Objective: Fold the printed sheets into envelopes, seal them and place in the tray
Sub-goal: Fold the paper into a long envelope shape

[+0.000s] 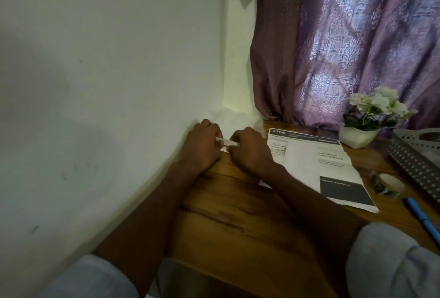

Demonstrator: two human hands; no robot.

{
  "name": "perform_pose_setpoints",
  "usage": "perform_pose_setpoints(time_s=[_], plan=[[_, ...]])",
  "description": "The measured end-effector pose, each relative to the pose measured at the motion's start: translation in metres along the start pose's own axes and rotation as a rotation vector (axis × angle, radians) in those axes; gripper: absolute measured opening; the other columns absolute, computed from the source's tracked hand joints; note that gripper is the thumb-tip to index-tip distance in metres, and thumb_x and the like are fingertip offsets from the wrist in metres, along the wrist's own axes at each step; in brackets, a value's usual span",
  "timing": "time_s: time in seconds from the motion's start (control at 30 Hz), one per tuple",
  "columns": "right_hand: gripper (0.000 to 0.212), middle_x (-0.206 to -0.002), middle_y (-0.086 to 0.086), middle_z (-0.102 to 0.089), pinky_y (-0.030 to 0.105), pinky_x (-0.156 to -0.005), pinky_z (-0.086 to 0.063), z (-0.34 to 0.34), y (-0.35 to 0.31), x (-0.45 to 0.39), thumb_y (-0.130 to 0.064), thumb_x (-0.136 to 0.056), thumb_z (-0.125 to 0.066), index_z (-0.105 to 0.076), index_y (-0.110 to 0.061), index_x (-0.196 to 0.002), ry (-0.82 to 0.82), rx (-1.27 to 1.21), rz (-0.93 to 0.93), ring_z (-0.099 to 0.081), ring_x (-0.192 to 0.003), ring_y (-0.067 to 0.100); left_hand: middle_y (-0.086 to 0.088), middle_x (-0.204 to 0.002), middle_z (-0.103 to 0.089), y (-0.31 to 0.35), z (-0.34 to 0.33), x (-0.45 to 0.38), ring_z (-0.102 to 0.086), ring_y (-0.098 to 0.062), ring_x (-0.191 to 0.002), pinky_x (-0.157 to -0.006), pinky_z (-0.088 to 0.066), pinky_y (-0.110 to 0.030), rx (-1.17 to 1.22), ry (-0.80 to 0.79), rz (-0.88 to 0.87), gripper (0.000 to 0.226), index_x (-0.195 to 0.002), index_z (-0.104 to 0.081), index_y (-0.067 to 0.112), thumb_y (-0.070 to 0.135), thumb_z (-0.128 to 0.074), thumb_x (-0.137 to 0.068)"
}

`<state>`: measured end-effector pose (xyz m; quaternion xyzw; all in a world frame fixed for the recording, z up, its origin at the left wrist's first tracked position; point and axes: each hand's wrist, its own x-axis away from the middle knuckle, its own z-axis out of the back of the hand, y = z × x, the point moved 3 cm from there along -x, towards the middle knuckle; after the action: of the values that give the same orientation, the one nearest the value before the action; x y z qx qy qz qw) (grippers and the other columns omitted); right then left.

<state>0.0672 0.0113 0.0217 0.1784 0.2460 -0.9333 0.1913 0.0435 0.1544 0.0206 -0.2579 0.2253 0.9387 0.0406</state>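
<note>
- I am looking down into a dim corner where a pale wall (pixel 95 83) meets a purple patterned curtain (pixel 345 43), with a wooden table (pixel 238 226) pushed up against both.
- My left hand (pixel 202 149) and right hand (pixel 250 152) sit close together near the wall at the far edge of the table, knuckles up, fingers curled inward.
- Between them I see a small white paper strip (pixel 227 142); both hands pinch it, the left at its left end and the right at its right end. How it lies inside the fingers is hidden from me.
- Behind the hands, in the corner itself, lies a crumpled white heap (pixel 235 119); I cannot tell what it is made of.
- The printed sheet (pixel 316 162) lies flat on the table just right of my right hand, headed with the number 2758 and carrying a dark block near its near end. My right forearm crosses its near-left corner.
- The grey perforated tray (pixel 419 162) stands at the right edge of view, well apart from the hands.
- A white pot of white flowers (pixel 359 137) stands beyond the sheet, against the curtain.
- A roll of clear tape (pixel 388 184) lies between sheet and tray, and a blue pen (pixel 421 219) lies nearer me.
- Pale rolled sleeves (pixel 392 262) show at both elbows.
</note>
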Motion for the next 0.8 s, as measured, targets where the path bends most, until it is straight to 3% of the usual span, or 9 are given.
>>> perform_pose_setpoints(time_s=[0.13,0.23,0.3,0.4,0.47,0.53,0.63,0.7,0.8], plan=[[0.014,-0.101,-0.001,-0.074,0.019,-0.072,-0.042,0.02,0.002,0.0,-0.021,-0.092,-0.072,-0.078,-0.013,-0.102,0.1,-0.279,0.011,-0.064,-0.088,0.01,0.002,-0.113,-0.066,0.011,0.012,-0.004,-0.061,-0.016,-0.104,-0.093,-0.054,-0.035,0.241,0.132,-0.054,0.017,-0.094,-0.069,0.023,0.039,-0.066,-0.095],[0.01,-0.094,-0.011,-0.075,0.017,-0.078,-0.052,0.056,0.005,0.011,-0.016,-0.09,-0.076,-0.077,-0.019,-0.1,0.08,-0.588,0.023,-0.069,-0.084,0.003,-0.003,-0.114,-0.071,0.016,0.023,0.001,-0.066,-0.02,-0.106,-0.098,-0.055,-0.044,0.48,0.258,-0.032,0.062,-0.107,-0.07,0.013,0.069,-0.05,-0.092],[0.013,-0.096,-0.004,-0.078,0.022,-0.081,-0.058,0.079,0.013,0.02,-0.015,-0.09,-0.075,-0.075,-0.021,-0.102,0.044,-0.872,-0.031,-0.074,-0.093,0.011,-0.003,-0.114,-0.072,0.022,0.032,0.009,-0.066,-0.021,-0.108,-0.098,-0.055,-0.04,0.647,0.332,0.004,0.085,-0.112,-0.07,0.011,0.087,-0.041,-0.085],[0.019,-0.107,0.007,-0.078,0.035,-0.086,-0.06,0.11,0.036,0.029,-0.016,-0.096,-0.067,-0.073,-0.013,-0.114,0.045,-1.21,-0.08,-0.072,-0.099,0.027,0.003,-0.117,-0.074,0.036,0.045,0.016,-0.066,-0.015,-0.114,-0.103,-0.049,-0.036,0.871,0.366,0.018,0.077,-0.114,-0.073,0.016,0.08,-0.04,-0.088],[0.018,-0.105,0.007,-0.074,0.034,-0.085,-0.057,0.128,0.059,0.033,-0.013,-0.098,-0.059,-0.071,-0.01,-0.112,0.054,-1.499,-0.113,-0.069,-0.096,0.023,0.008,-0.117,-0.075,0.048,0.047,0.016,-0.066,-0.011,-0.117,-0.11,-0.044,-0.04,0.902,0.354,-0.001,0.069,-0.112,-0.075,0.017,0.07,-0.035,-0.093],[0.023,-0.12,0.013,-0.066,0.039,-0.099,-0.045,0.137,0.077,0.036,-0.013,-0.098,-0.057,-0.066,-0.008,-0.118,0.004,-1.77,-0.135,-0.06,-0.111,0.028,0.011,-0.111,-0.077,0.06,0.047,0.016,-0.067,-0.007,-0.114,-0.112,-0.044,-0.039,0.87,0.319,-0.044,0.058,-0.107,-0.077,0.018,0.058,-0.037,-0.101],[0.028,-0.115,0.012,-0.065,0.037,-0.096,-0.051,0.148,0.096,0.036,-0.015,-0.097,-0.054,-0.058,-0.01,-0.124,-0.049,-1.901,-0.112,-0.064,-0.104,0.026,0.011,-0.099,-0.078,0.092,0.05,0.006,-0.069,-0.003,-0.101,-0.095,-0.043,-0.017,0.733,0.194,-0.134,0.049,-0.096,-0.079,0.018,0.053,-0.045,-0.104],[0.022,-0.095,0.004,-0.067,0.029,-0.076,-0.056,0.15,0.1,0.035,-0.016,-0.098,-0.051,-0.064,-0.013,-0.115,-0.077,-1.913,-0.116,-0.067,-0.082,0.017,0.009,-0.098,-0.079,0.118,0.06,-0.007,-0.071,-0.004,-0.096,-0.09,-0.047,-0.015,0.67,-0.071,-0.106,0.05,-0.098,-0.079,0.019,0.054,-0.044,-0.103],[0.026,-0.086,0.001,-0.065,0.029,-0.072,-0.053,0.147,0.101,0.035,-0.016,-0.098,-0.051,-0.067,-0.011,-0.117,-0.122,-1.955,-0.108,-0.063,-0.076,0.014,0.014,-0.104,-0.075,0.16,0.06,-0.029,-0.072,-0.005,-0.096,-0.087,-0.055,-0.018,0.546,-0.519,-0.104,0.041,-0.106,-0.073,0.03,0.059,-0.045,-0.1]])
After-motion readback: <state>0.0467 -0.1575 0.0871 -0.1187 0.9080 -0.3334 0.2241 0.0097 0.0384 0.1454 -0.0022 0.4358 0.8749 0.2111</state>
